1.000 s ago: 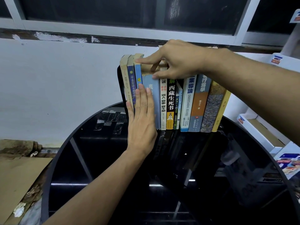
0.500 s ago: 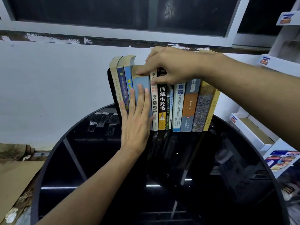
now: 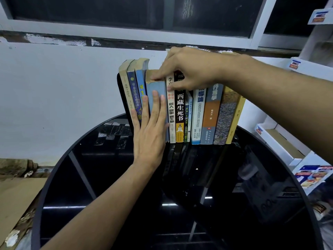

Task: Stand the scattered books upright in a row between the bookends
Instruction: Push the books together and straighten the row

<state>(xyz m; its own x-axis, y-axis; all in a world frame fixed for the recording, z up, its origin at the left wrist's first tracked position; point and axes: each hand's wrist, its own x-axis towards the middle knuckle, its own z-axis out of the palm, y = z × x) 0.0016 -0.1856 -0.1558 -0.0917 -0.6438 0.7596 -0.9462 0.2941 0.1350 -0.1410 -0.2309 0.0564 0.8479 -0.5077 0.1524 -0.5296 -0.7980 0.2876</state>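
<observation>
The round black glass table (image 3: 252,222) carries everything, and the row of books (image 3: 182,109) standing at its far edge serves as the landmark here. Since a second ago the pale blue book (image 3: 156,85) in the left part of that row has gone down: its top then stood above its neighbours, and now it sits lower than the three worn books to its left, near level with the spines to its right. That suggests the last loose volume is nearly seated, and the task looks close to done, with no book lying flat on the table in view.

The black bookend (image 3: 120,91) shows as a dark upright edge at the left end of the row, touching the outermost book; the bookend at the right end cannot be seen behind the arm and the yellow book (image 3: 236,120).

The left hand (image 3: 149,134) lies flat and open against the front of the row, fingers straight and together, pressed on the spine of the pale blue book and the two beside it; it grips nothing. The right hand (image 3: 189,69) arches over the top of the row with its fingers curled, fingertips pressing on the top edge of the pale blue book while the thumb rests on the spine of the white book (image 3: 171,112) just right of it.

To the right of the row, open white cardboard boxes (image 3: 281,143) sit on shelving; the nearest looks empty, showing only its brown floor.
</observation>
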